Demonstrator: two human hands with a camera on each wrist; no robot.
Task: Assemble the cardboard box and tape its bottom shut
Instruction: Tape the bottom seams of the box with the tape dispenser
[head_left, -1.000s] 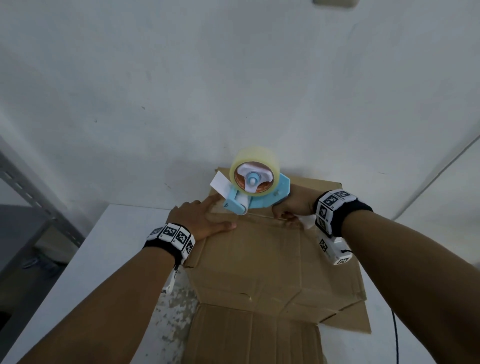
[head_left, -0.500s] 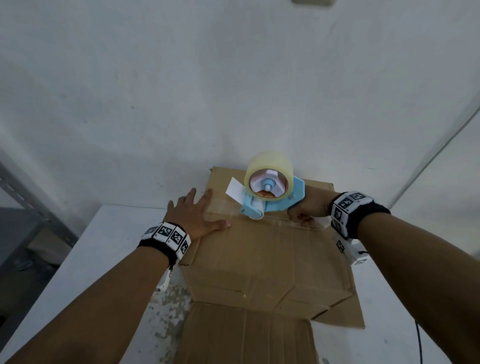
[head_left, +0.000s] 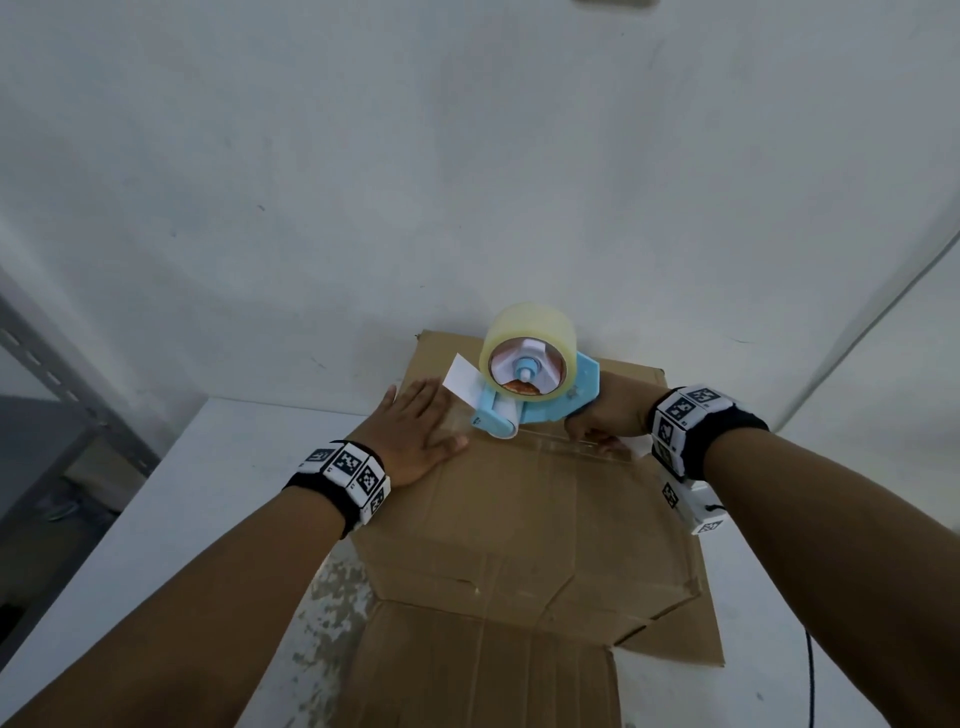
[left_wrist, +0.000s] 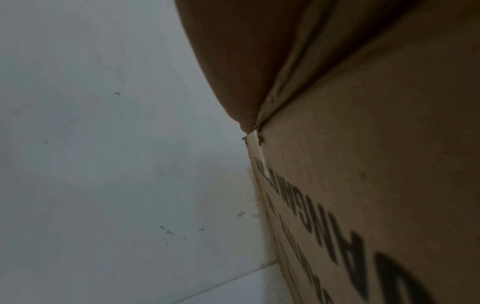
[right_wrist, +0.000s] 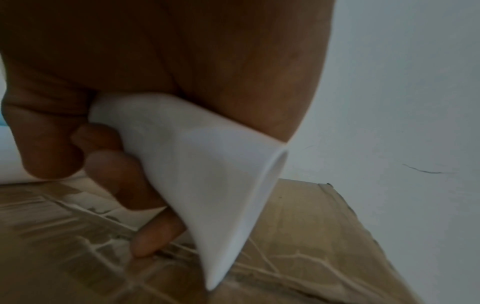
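Observation:
A brown cardboard box (head_left: 524, 519) stands on a white table, its folded flaps facing up. My left hand (head_left: 415, 431) lies flat on the box's top left, fingers straight, pressing the flap beside a strip of clear tape (head_left: 566, 446). My right hand (head_left: 605, 415) grips the white handle (right_wrist: 207, 164) of a light blue tape dispenser (head_left: 535, 384) with a clear tape roll, its roller resting on the box top near the seam. In the left wrist view the box's printed side (left_wrist: 376, 185) fills the right half and the palm sits at its top edge.
A white wall (head_left: 467, 156) rises just behind the box. The white table (head_left: 156, 519) stretches to the left; a grey metal shelf frame (head_left: 67, 395) stands beyond its left edge. A loose lower flap (head_left: 483, 670) juts toward me. A black cable (head_left: 810, 675) lies at the right.
The dispenser has moved to the right along the box top, leaving a strip of tape. My left hand's fingers have straightened and lie flatter on the flap.

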